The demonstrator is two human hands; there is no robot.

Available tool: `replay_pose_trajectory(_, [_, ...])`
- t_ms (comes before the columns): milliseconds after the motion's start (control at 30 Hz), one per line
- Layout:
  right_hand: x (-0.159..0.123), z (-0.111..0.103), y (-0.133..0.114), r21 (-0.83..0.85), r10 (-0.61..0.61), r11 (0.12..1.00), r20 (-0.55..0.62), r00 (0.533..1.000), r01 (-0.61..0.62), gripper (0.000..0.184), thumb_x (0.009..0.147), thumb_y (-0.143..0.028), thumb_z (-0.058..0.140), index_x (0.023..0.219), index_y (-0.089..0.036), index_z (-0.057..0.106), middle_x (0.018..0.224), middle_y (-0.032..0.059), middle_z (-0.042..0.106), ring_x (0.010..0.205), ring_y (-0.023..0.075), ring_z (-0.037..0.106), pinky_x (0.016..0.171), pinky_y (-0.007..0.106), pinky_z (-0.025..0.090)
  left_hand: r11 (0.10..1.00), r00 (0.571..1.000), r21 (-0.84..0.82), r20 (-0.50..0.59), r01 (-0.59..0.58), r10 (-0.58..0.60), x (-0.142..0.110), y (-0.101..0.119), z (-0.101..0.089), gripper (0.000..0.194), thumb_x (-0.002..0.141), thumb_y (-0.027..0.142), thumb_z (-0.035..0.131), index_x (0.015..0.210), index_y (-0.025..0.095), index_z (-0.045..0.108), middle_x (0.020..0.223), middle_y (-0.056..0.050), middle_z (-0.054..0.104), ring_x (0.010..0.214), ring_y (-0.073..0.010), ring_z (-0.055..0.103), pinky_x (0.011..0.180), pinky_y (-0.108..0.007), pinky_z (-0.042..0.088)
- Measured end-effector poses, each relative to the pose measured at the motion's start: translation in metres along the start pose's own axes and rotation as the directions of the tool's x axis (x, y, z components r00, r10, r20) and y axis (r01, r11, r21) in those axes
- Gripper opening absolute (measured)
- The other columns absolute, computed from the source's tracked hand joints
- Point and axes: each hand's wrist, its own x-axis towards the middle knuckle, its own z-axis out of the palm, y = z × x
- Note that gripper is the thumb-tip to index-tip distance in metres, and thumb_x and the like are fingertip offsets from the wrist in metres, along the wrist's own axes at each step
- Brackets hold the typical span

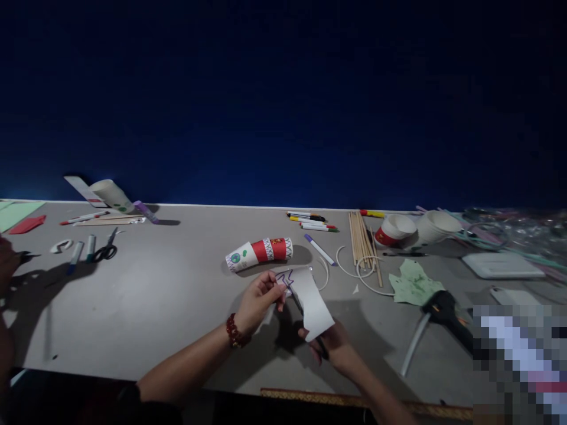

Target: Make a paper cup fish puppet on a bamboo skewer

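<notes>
The left hand [261, 298] pinches white paper [312, 301] with purple zigzags, above the grey table [177, 307]; the right hand [336, 348] grips black-handled scissors [322, 349] at it. Beyond lie joined red-and-white paper cups [260, 252]; thin wooden sticks [361, 239] lie nearer the far edge.

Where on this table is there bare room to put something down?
The widest bare patch lies between the scissors on the left and the left hand. Another runs behind the stacked cups to the blue wall. It's crowded at right, around the wooden sticks, paper cups and glue gun.
</notes>
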Motion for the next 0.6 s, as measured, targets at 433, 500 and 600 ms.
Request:
replay_pose_trajectory(433, [0.003,-0.009,0.005,-0.076,-0.118,0.990,0.042,0.992,0.121,0.045,0.073,-0.055,0.073,0.055,-0.020,0.051,0.046,-0.0050,0.043,0.039,0.0080,0.036,0.037,0.022,0.030,1.000,1.000,-0.019,-0.001,0.018,-0.018,-0.002,0.002,0.000,0.040,0.074,0.042,0.081,0.078,0.019,0.048,0.056,0.005,0.060,0.046,-0.0079,0.051,0.046,-0.019,0.040])
replay_pose_trajectory(500, [0.004,-0.010,0.003,-0.114,-0.103,0.988,0.056,0.993,0.108,0.045,0.072,-0.054,0.074,0.054,-0.019,0.052,0.044,-0.0050,0.043,0.039,0.0078,0.036,0.037,0.022,0.028,0.999,1.000,-0.023,0.001,0.023,-0.023,-0.001,0.003,0.000,0.040,0.074,0.042,0.081,0.078,0.019,0.048,0.055,0.005,0.059,0.044,-0.0076,0.050,0.045,-0.019,0.038])
replay_pose_trajectory(600, [0.003,-0.008,0.002,-0.150,-0.102,0.983,0.040,0.994,0.107,0.044,0.073,-0.055,0.073,0.056,-0.019,0.054,0.044,-0.0048,0.045,0.038,0.0082,0.037,0.038,0.023,0.030,0.999,1.000,-0.039,-0.007,0.029,-0.029,-0.002,0.004,0.001,0.040,0.073,0.041,0.081,0.077,0.020,0.047,0.055,0.005,0.059,0.044,-0.0078,0.051,0.045,-0.019,0.039])
